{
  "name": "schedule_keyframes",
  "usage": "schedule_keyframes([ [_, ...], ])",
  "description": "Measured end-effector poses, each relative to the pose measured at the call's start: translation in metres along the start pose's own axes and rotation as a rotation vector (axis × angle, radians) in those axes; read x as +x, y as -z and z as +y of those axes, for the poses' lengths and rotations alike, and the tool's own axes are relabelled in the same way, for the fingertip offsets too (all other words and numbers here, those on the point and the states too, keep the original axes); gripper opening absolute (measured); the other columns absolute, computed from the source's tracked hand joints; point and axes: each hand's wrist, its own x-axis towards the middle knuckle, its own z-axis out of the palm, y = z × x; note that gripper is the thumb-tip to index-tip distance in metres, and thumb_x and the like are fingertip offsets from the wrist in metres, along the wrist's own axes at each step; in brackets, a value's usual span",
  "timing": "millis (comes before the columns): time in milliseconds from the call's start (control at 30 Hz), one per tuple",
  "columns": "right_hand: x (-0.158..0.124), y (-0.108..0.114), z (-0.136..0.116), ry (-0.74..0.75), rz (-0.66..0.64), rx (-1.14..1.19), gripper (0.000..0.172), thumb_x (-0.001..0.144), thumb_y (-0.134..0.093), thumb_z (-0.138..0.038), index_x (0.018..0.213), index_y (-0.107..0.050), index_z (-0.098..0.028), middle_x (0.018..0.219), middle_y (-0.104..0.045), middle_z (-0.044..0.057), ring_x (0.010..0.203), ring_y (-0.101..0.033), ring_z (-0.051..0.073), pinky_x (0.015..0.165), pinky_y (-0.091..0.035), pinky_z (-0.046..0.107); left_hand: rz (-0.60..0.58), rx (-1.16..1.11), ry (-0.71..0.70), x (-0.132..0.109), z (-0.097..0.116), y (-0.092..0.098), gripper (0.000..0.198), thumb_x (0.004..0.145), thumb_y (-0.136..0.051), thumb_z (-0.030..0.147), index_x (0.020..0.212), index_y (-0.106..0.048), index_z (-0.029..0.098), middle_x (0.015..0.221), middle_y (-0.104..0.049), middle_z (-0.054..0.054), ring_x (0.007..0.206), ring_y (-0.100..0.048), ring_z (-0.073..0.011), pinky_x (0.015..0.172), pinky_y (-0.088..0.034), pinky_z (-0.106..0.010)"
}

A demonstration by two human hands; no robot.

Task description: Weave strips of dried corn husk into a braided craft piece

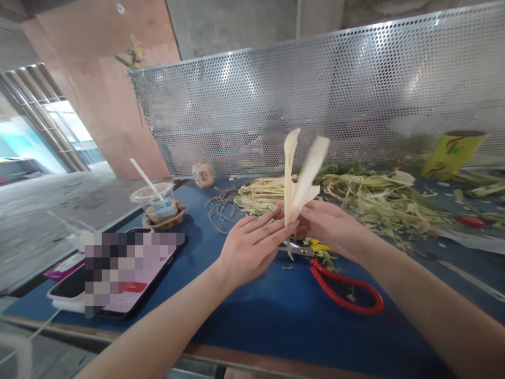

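Observation:
Both hands meet over the blue table (276,316) and hold pale dried leaf strips (302,173) upright, fanned into two blades. My left hand (252,247) has its fingers stretched along the base of the strips, pinching them. My right hand (329,229) grips the same base from the right. Red-handled scissors (347,289) lie on the table just below the hands.
A heap of green and pale leaves (366,197) lies behind the hands, with a coil of twine (221,208). At the left are a lidded cup with a straw (155,197) and a phone (118,273). A perforated metal screen (315,100) backs the table. A yellow cup (453,152) stands far right.

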Motion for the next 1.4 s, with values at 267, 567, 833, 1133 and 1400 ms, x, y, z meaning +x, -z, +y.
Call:
schedule_keyframes([
  [267,-0.011,0.0,0.008,0.082,0.258,-0.111,0.026,0.074,-0.056,-0.037,0.088,-0.067,-0.018,0.09,-0.066,0.006,0.073,-0.06,0.018,0.054,-0.049,0.027,-0.117,-0.717,0.66,0.003,0.002,-0.004,0.028,0.064,-0.042,0.002,0.058,-0.065,0.016,0.105,-0.063,-0.005,0.111,-0.048,-0.0203,0.1,-0.031,-0.037],
  [567,-0.017,0.001,0.003,0.216,0.172,-0.39,0.015,0.073,-0.058,-0.032,0.072,-0.061,-0.017,0.066,-0.06,0.001,0.06,-0.055,0.012,0.055,-0.045,0.023,-0.352,-1.651,1.334,0.012,0.005,-0.003,0.045,0.076,-0.038,0.057,0.088,-0.051,0.016,0.064,-0.058,-0.004,0.056,-0.056,-0.0148,0.045,-0.037,-0.022],
  [833,-0.019,-0.001,0.002,0.159,0.251,-0.323,0.014,0.074,-0.057,-0.033,0.073,-0.055,-0.019,0.066,-0.06,0.001,0.059,-0.058,0.013,0.048,-0.046,0.022,-0.626,-1.379,1.083,0.01,0.02,-0.005,0.039,0.063,-0.068,0.031,0.095,-0.051,0.016,0.098,-0.058,-0.009,0.081,-0.056,-0.0164,0.053,-0.043,-0.022],
  [1133,-0.018,-0.007,0.002,0.031,0.279,-0.16,0.015,0.073,-0.059,-0.031,0.074,-0.051,-0.018,0.055,-0.059,-0.003,0.032,-0.045,0.005,0.027,-0.036,0.017,-0.481,-1.358,0.97,0.009,0.028,-0.014,0.037,0.062,-0.067,0.015,0.093,-0.047,0.016,0.083,-0.061,-0.005,0.078,-0.06,-0.0145,0.061,-0.042,-0.024],
  [1400,-0.014,-0.012,0.011,-0.003,0.248,0.122,0.024,0.067,-0.065,-0.031,0.08,-0.049,-0.018,0.065,-0.06,-0.002,0.051,-0.059,0.012,0.041,-0.05,0.022,-0.22,-1.248,0.962,0.01,0.041,-0.018,0.043,0.063,-0.064,0.01,0.087,-0.031,0.021,0.084,-0.056,-0.001,0.076,-0.058,-0.0123,0.055,-0.041,-0.021],
])
